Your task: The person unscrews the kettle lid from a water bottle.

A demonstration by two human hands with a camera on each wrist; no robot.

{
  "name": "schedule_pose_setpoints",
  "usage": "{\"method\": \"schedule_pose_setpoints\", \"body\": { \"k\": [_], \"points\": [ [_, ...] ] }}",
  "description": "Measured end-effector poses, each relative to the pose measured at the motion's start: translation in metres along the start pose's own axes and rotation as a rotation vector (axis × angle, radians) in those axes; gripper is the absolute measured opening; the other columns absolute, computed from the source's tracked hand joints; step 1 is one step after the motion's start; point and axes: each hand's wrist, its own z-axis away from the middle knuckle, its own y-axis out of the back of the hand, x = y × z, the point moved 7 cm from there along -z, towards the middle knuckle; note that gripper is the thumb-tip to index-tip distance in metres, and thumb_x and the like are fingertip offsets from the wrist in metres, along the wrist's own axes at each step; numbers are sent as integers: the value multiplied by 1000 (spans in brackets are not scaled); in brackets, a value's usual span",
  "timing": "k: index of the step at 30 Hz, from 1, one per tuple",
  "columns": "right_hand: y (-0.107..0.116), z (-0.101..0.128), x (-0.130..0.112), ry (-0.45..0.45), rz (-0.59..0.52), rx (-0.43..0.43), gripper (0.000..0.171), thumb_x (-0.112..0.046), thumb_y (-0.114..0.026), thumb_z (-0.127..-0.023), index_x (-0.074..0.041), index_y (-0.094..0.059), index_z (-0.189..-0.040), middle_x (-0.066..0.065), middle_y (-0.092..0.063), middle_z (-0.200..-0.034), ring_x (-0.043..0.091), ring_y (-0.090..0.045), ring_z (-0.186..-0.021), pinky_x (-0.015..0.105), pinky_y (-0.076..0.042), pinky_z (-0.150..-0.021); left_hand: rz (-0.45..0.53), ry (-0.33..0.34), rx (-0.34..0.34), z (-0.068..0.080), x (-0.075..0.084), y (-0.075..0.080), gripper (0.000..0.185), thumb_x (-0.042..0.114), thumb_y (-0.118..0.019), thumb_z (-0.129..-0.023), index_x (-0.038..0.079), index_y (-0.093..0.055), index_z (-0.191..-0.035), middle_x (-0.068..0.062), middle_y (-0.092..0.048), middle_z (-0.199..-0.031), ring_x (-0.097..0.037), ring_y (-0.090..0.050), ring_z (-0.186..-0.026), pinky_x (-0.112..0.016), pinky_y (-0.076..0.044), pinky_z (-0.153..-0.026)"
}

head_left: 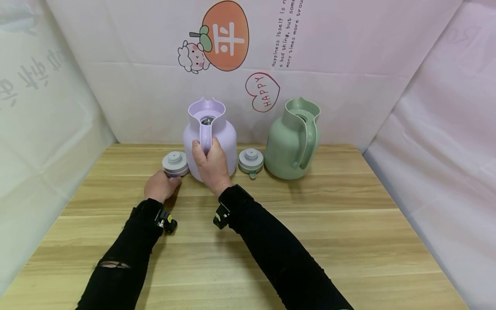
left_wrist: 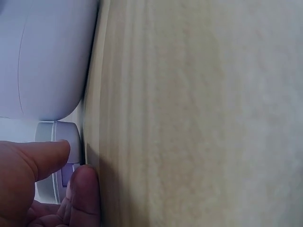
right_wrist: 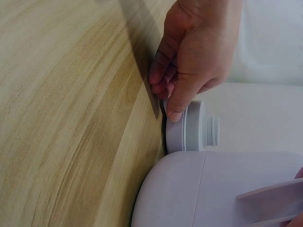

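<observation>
A lilac thermos jug (head_left: 229, 142) stands upright at the back of the wooden table, its top uncovered. My right hand (head_left: 215, 167) grips its handle (head_left: 206, 137), which faces me. Beside the jug on the left sits a grey lid (head_left: 174, 159) with a lilac base, flat on the table. My left hand (head_left: 159, 186) pinches this lid at its front edge. In the left wrist view the thumb lies on the lid's side, and the fingers curl by its purple tab (left_wrist: 67, 174). The right wrist view shows the lid (right_wrist: 177, 135) right against the jug.
A green thermos jug (head_left: 284, 148), also uncovered, stands to the right with its handle turned right. Between the jugs lies a second grey lid (head_left: 251, 159) with a green tab. Behind the wooden table (head_left: 310, 241) hangs a printed white cloth (head_left: 337, 94); more cloth drapes both sides.
</observation>
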Motion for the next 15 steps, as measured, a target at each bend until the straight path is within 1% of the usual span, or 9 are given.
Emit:
{"method": "schedule_pose_setpoints", "body": {
  "k": [3,6,9,12,15],
  "points": [
    [0,-1,1,-5,-8,-2,36,-36,-56,-102,0,-55,-106,4,-55,-83,17,-57,-78,26,-45,-65,4,-12,2,0,1,0,59,37,-59,-101,-15,-60,-127,-35,-65,-125,-41,-65,-99,-52,-52,-85],
    [0,-1,1,-13,-7,-3,36,-37,-56,-102,-1,-55,-106,3,-55,-82,17,-56,-77,25,-45,-65,-1,-22,-2,0,1,1,57,38,-59,-101,-14,-63,-123,-32,-67,-117,-36,-63,-89,-46,-51,-76],
    [0,-1,3,-19,0,-7,35,-37,-56,-102,-2,-55,-105,3,-57,-82,15,-58,-74,25,-46,-64,-5,-17,-14,0,1,2,55,39,-57,-102,-12,-64,-120,-27,-67,-109,-33,-60,-83,-42,-49,-71],
    [0,-2,4,-32,-19,-17,34,-37,-57,-102,-3,-55,-104,4,-60,-78,12,-61,-66,26,-51,-60,-12,-12,3,1,2,6,54,39,-56,-102,-11,-62,-121,-26,-66,-109,-34,-60,-85,-43,-49,-72],
    [-2,-2,4,-50,-53,-36,32,-37,-57,-102,-5,-54,-103,3,-61,-73,11,-62,-59,27,-55,-58,-5,-14,47,4,3,12,53,38,-55,-102,-10,-59,-122,-27,-65,-112,-35,-60,-90,-44,-49,-74]
  ]
}}
